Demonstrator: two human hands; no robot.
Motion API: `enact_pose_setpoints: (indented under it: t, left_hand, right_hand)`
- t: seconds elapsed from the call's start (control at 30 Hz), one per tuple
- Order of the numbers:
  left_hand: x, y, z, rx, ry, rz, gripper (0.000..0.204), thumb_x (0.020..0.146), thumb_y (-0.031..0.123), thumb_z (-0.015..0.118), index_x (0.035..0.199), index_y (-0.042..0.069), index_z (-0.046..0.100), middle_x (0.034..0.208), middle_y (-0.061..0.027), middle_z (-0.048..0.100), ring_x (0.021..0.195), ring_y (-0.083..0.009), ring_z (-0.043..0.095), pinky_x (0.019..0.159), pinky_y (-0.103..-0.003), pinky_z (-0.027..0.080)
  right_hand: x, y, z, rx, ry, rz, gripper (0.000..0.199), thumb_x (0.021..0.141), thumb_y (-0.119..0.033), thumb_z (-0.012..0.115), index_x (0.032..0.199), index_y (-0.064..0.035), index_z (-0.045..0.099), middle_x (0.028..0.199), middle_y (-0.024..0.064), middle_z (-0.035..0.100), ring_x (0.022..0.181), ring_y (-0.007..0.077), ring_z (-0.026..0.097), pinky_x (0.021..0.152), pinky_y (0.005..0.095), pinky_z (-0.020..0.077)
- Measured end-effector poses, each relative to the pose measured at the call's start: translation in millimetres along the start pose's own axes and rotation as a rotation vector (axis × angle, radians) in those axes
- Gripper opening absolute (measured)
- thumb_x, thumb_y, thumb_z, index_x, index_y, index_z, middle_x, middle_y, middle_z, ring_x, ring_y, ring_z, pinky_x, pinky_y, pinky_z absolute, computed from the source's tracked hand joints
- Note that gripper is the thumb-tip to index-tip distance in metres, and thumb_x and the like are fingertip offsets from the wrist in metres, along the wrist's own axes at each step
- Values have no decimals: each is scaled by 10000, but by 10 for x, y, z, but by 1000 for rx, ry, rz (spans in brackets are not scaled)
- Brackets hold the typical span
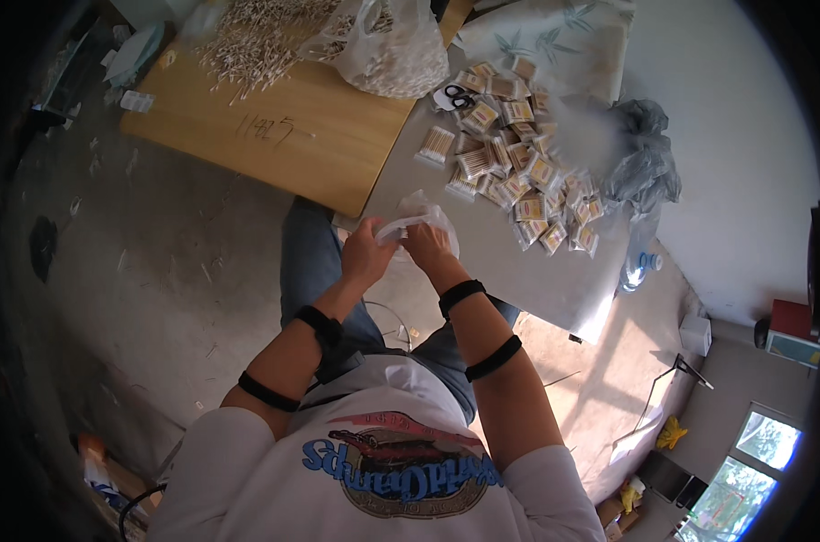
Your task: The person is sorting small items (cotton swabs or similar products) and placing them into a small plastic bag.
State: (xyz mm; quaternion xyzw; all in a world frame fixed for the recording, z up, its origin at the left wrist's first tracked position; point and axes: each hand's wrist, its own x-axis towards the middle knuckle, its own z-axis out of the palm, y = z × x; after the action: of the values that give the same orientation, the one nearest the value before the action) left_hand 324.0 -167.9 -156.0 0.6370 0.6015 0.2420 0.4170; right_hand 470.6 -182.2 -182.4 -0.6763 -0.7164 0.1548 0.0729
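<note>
Over my lap, at the near edge of the table, is a translucent white plastic bag [435, 217]. My left hand [366, 255] is closed on the bag's rim, on its left side. At the bag's mouth, my right hand [428, 244] has its fingers curled in against the plastic. The fingertips of that hand are partly hidden, and I cannot make out what is inside the bag. Beyond my right hand, many small clear packets of cotton swabs [518, 149] lie heaped on the grey tabletop [509, 271]. One packet [435, 146] lies apart at the heap's left.
Loose cotton swabs [247, 45] cover the back of a wooden board [337, 149] at far left. A large clear bag [396, 54] of swabs stands beside them. Black-handled scissors [458, 96] lie by the packets. Grey plastic bags [640, 154] and a clear bottle [638, 269] sit at right.
</note>
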Motion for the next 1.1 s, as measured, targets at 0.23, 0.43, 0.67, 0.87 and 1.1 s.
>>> enact_pose_setpoints:
  t: [0.23, 0.43, 0.67, 0.87, 1.1]
  left_hand:
    - [95, -124, 295, -10, -100, -86, 304, 740, 111, 629, 1014, -1, 562, 906, -188, 606, 834, -393, 581, 731, -443, 466]
    - [-283, 294, 313, -44, -5, 303, 278, 787, -9, 524, 1065, 1, 524, 943, -192, 537, 828, -409, 572, 699, -469, 474]
    - [-534, 597, 333, -142, -150, 294, 375, 815, -5, 522, 1187, 17, 482, 1027, -178, 508, 838, -380, 581, 723, -439, 495]
    - [-683, 767, 373, -215, -120, 338, 517, 819, 41, 559, 1307, 25, 388, 1143, -184, 488, 972, -352, 558, 797, -402, 494]
    - [-732, 960, 525, -251, -194, 461, 556, 823, 54, 540, 1341, 17, 342, 1116, -195, 473, 984, -339, 534, 787, -393, 477]
  right_hand:
    - [-116, -94, -146, 174, -194, 56, 256, 831, -157, 559, 1062, -46, 569, 1098, 208, 551, 999, 384, 554, 838, 439, 459]
    - [-249, 424, 380, 19, 102, -56, 375, 849, -214, 537, 1199, -82, 511, 1177, 201, 519, 1094, 363, 506, 919, 412, 419]
    - [-212, 798, 608, 2, -176, -27, 521, 832, -296, 557, 1307, -107, 457, 1278, 144, 463, 1238, 322, 377, 1027, 416, 327]
    - [-277, 569, 44, 500, -24, -98, 504, 805, -85, 595, 1295, -77, 476, 1015, 101, 540, 815, 182, 537, 670, 291, 471]
    - [-461, 487, -335, 678, 157, 45, 569, 720, -34, 722, 1250, -78, 520, 941, 48, 568, 780, 149, 533, 623, 264, 437]
